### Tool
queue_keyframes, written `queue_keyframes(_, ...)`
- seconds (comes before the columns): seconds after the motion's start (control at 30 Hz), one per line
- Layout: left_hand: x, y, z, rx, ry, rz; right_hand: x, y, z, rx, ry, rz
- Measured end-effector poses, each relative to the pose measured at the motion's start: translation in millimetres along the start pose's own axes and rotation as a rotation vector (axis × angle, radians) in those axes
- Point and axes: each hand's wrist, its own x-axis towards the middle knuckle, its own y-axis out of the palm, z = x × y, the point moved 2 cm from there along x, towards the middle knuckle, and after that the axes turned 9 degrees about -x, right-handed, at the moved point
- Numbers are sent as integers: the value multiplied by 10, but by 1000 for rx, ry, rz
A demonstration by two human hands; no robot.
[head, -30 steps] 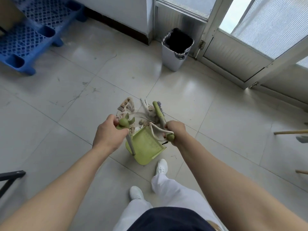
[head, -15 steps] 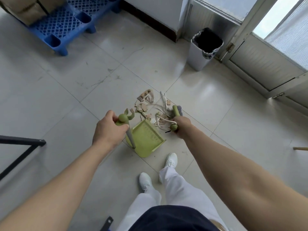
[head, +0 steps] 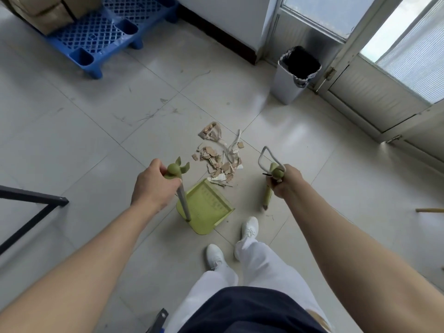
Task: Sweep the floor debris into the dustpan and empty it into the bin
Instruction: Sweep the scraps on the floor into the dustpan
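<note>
A green dustpan [head: 208, 210] stands on the tiled floor with its mouth toward a pile of torn cardboard and paper scraps [head: 221, 159]. My left hand [head: 153, 186] grips the top of the dustpan's long upright handle. My right hand [head: 286, 181] grips the green broom [head: 268, 193], which hangs to the right of the pan, away from the pile, with a white loop at its top. A grey bin [head: 292, 79] lined with a black bag stands farther back by the door.
A blue plastic pallet [head: 96, 37] with cardboard boxes sits at the back left. A black metal frame [head: 31, 207] juts in at the left. Wooden sticks [head: 430, 210] poke in at the right edge. My white shoes [head: 249, 227] stand just behind the dustpan.
My right hand has carried the broom right, off the debris pile. The dustpan has stayed by the pile. The view has tilted, so the bin and pallet appear farther away.
</note>
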Motion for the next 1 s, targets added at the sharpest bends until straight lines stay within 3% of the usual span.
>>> queue_keyframes(0.17, -35, -123, 207, -8, -32, -27, -12, 382, -228, 46, 138, -14)
queue_keyframes(0.3, -48, -177, 323, -9, -66, -41, -109, 712, -194, 113, 96, 65)
queue_keyframes(0.53, 30, -238, 366, -26, -89, -18, -201, 644, -101, 246, 51, 149)
queue_keyframes(0.73, 81, -326, 317, -45, -85, -32, -268, 956, -71, 247, 123, 19)
queue_keyframes(0.87, 88, -321, 352, -54, -91, -52, -176, 1121, -249, 282, 151, 117)
queue_keyframes(1.0, 139, -276, 339, -76, -110, -69, -142, 1244, -195, 454, 198, 76)
